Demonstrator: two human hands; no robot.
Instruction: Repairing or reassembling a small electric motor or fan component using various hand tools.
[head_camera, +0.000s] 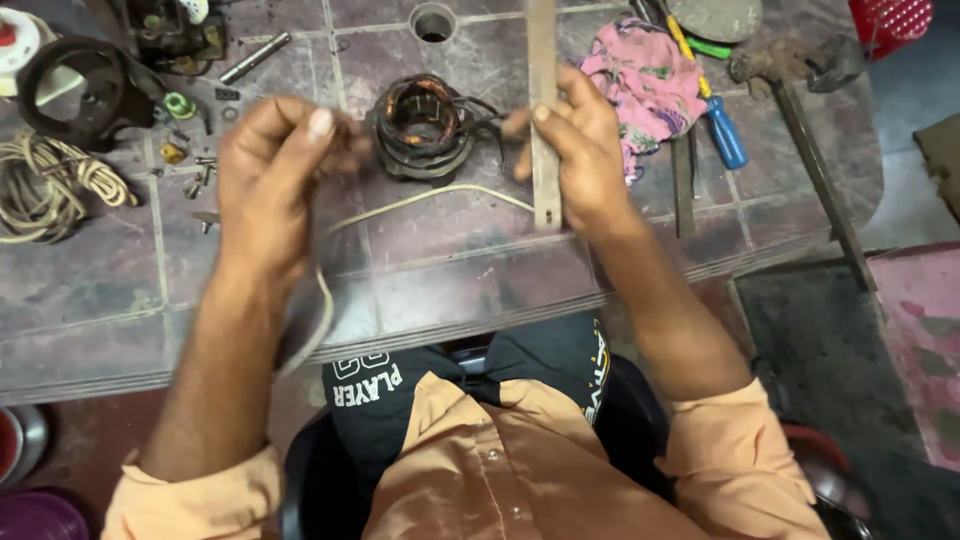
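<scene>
Looking down over the tiled table, we see our left hand closed in a pinch, fingers drawn together on a pale cord just left of the motor stator. That cord runs from the pinch across the tiles toward the right hand and also droops off the near table edge. Our right hand is closed around a flat wooden stick, held upright across the view, its lower end reaching below the palm and its upper end running out of frame. The stator, a dark ring with copper-coloured windings inside and dark leads trailing to its right, sits on the table between the two hands, touching neither as far as we can tell. Right of the right hand lie a pink patterned cloth, a blue-handled screwdriver and a hammer. At the far left edge lie a coil of pale rope and a dark ring-shaped casting. Small screws are scattered near the left hand.
</scene>
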